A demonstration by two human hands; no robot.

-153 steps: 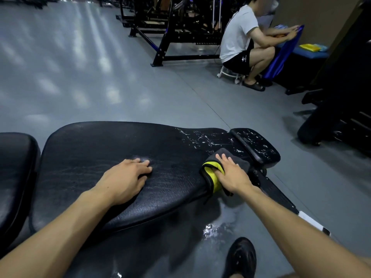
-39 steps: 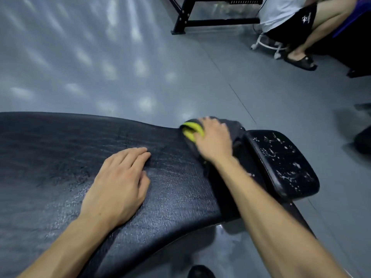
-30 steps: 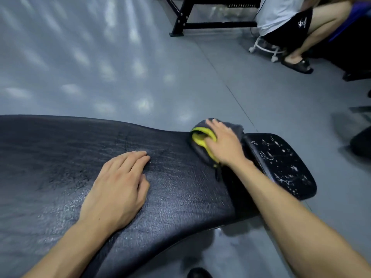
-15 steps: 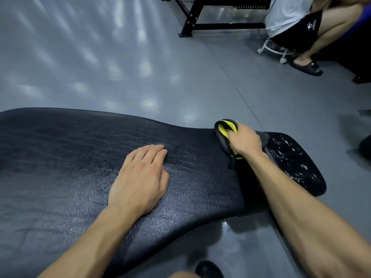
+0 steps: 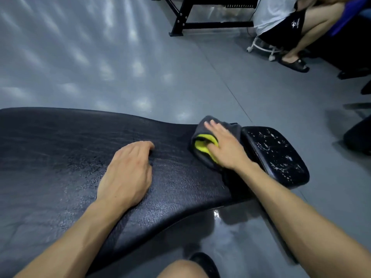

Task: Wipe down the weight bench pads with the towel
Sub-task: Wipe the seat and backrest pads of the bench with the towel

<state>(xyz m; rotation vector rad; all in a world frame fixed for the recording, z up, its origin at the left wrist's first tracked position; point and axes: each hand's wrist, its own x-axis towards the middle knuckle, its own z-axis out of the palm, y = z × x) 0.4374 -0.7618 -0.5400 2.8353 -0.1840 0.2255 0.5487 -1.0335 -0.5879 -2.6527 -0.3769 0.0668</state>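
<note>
A long black bench pad (image 5: 60, 157) stretches from the left edge toward the right. A folded grey towel with a yellow inner side (image 5: 204, 145) lies on the pad's narrow right end. My right hand (image 5: 224, 149) presses flat on the towel, thumb tucked into the yellow fold. My left hand (image 5: 128, 173) rests palm down on the middle of the pad with fingers curled, holding nothing. Just right of the towel sits a small black pad (image 5: 279, 157) speckled with white droplets.
Grey gym floor (image 5: 100, 67) surrounds the bench. A person (image 5: 289, 19) sits on a low wheeled stool at the top right, beside a black machine frame (image 5: 186, 19). Dark equipment (image 5: 359, 135) stands at the right edge. My shoe (image 5: 204, 261) is below the bench.
My right hand and the towel slid along the pad's narrow end, back and forth, and now lie flatter on it. My left hand's fingers have curled; it stays in place.
</note>
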